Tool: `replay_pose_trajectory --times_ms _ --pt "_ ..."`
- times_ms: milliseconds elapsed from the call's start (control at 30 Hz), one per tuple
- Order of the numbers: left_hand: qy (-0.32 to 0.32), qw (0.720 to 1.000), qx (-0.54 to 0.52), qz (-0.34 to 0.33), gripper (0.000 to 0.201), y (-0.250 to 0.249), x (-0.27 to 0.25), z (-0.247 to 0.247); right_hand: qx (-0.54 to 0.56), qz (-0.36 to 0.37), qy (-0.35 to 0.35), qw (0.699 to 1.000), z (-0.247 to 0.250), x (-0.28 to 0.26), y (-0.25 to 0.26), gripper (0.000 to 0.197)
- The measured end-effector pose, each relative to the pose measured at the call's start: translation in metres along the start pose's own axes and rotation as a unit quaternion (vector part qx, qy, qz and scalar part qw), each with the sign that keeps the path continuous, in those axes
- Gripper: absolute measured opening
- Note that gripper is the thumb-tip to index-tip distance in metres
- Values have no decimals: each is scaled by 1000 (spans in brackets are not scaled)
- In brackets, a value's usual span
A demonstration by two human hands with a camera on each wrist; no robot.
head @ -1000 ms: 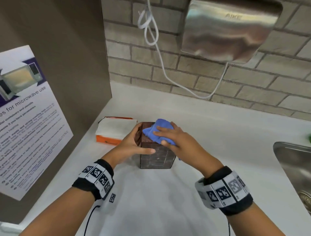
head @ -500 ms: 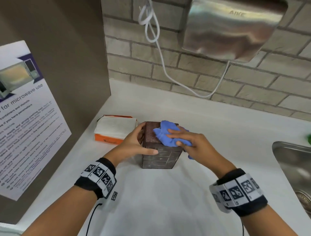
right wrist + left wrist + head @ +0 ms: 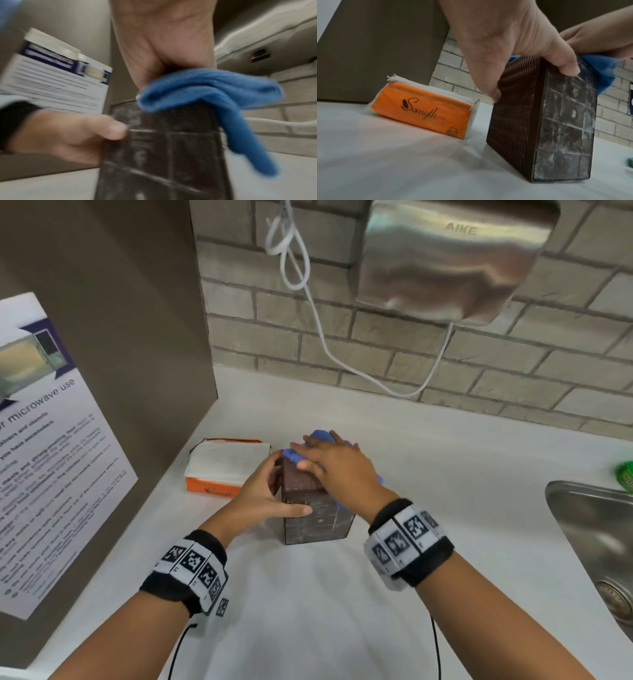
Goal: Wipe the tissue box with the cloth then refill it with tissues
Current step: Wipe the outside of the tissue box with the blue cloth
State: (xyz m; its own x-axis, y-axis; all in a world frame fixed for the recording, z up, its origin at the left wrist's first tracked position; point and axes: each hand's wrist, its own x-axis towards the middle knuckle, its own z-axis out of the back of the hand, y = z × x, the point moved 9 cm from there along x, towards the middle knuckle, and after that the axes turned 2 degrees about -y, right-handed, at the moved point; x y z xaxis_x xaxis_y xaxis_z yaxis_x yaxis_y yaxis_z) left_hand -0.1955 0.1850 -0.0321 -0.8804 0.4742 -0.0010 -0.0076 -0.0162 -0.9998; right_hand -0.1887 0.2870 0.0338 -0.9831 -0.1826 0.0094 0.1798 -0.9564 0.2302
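Your left hand (image 3: 265, 498) grasps the dark brown woven tissue box (image 3: 310, 517), standing on end on the white desk (image 3: 308, 611). Your right hand (image 3: 337, 469) presses the blue microfibre cloth (image 3: 211, 89) flat-fingered on its top. Orange tissue pack (image 3: 423, 109), white tissues showing, sits just left of your left grip.

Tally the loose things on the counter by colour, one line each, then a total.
Brown: 1, the tissue box
Blue: 1, the cloth
Orange and white: 1, the tissue pack
Green: 1, an object at the right edge by the sink, too cropped to identify
Total: 4
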Motion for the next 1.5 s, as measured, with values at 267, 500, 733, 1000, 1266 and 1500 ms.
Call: replay_pose_trajectory --times_ms 267,500,733,1000,1266,1500 --pt "11 999 41 -13 84 -3 3 -3 42 87 -33 995 -5 -2 17 35" --pt "10 1000 17 19 95 4 5 -1 19 -26 -61 998 6 0 -8 36" --pt "10 998 60 -2 72 -6 3 -3 72 89 -98 989 1 -32 46 34" --pt "5 999 12 37 95 9 2 -4 336 -125 -182 915 6 -44 -75 30" --pt "-51 987 -149 18 113 8 -20 36 769 -170 -99 609 -47 -105 -125 42" --pt "-55 950 -306 18 76 5 -29 20 846 -155 59 507 -97 -118 -59 87"
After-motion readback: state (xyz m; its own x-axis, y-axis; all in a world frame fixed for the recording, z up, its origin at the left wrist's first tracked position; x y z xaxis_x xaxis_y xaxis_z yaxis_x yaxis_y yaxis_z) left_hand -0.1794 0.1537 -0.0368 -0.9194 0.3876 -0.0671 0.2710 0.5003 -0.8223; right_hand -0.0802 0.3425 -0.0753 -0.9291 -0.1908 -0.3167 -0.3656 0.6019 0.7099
